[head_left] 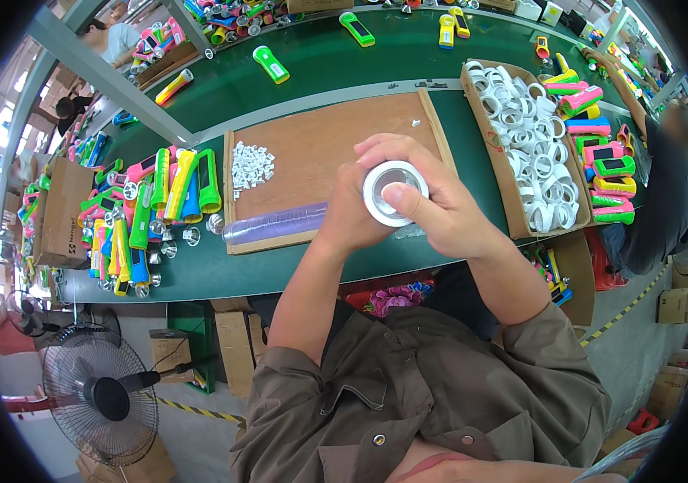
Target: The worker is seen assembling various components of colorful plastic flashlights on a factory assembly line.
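A flashlight (371,187) is held upright between both hands, with its round end facing up. A white ring rims that end around a shiny silvery inside; its body is hidden by my fingers. My left hand (346,211) is wrapped around its side. My right hand (449,205) grips the other side, and its thumb presses over the ring onto the inner face. Beneath the hands lies a wooden board (312,133) with raised edges. On it are a pile of small white parts (252,167) and a purple plastic-wrapped roll (276,224), close to my left wrist.
A cardboard box of white rings (525,145) stands right of the board. Colourful flashlights (171,189) and loose silvery reflectors (191,235) crowd the left; more flashlights (611,167) lie far right. A green conveyor (312,48) runs behind. A fan (111,398) stands lower left. Other people work nearby.
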### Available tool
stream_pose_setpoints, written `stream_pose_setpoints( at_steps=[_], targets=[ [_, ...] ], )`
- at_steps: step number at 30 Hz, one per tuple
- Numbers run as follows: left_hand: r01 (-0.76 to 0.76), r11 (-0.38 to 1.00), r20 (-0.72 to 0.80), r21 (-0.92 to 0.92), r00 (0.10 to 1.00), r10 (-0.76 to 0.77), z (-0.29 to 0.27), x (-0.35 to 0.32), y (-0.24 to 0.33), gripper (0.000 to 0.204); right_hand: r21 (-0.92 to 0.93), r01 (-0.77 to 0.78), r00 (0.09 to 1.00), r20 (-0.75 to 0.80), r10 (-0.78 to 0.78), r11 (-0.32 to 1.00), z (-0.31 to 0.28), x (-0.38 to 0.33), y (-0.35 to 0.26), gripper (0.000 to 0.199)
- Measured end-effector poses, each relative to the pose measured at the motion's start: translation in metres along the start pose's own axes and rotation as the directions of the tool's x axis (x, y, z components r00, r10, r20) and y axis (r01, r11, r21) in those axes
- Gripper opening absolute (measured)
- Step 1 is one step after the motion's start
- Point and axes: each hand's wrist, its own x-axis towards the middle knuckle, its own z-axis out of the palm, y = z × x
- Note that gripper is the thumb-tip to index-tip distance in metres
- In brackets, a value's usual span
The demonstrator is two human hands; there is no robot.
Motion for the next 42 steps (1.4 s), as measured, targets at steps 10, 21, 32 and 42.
stream_pose_setpoints(
  at_steps=[10, 21, 32, 42],
  targets=[
    [0.025, 0.999, -0.006, -0.039, 1.000, -0.025, -0.003, -0.002, -0.002, 0.035, 0.095, -0.027, 0.997, 0.081, 0.019, 0.995, -0.007, -0.001, 0.001, 0.063],
    [0.008, 0.996, 0.024, -0.090, 1.000, -0.006, -0.003, 0.003, -0.001, 0.034, 0.140, -0.055, 0.993, 0.110, 0.039, 0.989, -0.018, 0.005, -0.003, 0.070],
    [-0.098, 0.994, 0.156, -0.045, 0.982, 0.104, 0.014, -0.057, 0.019, 0.030, -0.285, 0.490, 0.838, 0.414, -0.355, 0.824, 0.011, -0.008, -0.029, 0.023],
    [0.389, 0.778, -0.609, 0.493, 0.793, -0.011, -0.003, -0.207, -0.016, 0.028, -0.176, 0.323, 0.929, 0.248, -0.276, 0.930, 0.123, -0.037, 0.075, 0.041]
  ],
)
